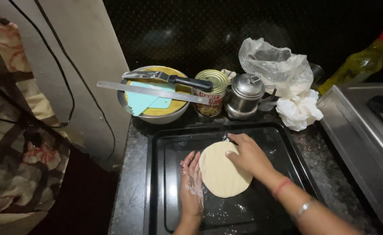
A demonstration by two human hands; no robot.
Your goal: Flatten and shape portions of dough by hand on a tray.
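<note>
Here I see my right hand lying flat, fingers spread, on the pale round disc of dough in the black metal baking tray, while my floured left hand, fingers straight and unclenched, presses its edge.

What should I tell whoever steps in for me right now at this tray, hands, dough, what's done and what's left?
Left hand: open, floury, edge pressed against the left side of the dough round.
Right hand: palm down on the dough's upper right part.
The dough lies flattened in the middle of the black baking tray, which is dusted with flour.
Behind the tray: a bowl with a knife, a metal ruler and a teal scraper across it.
Done: dough flattened into a round. Left: it looks unfinished; edges are uneven.
</note>
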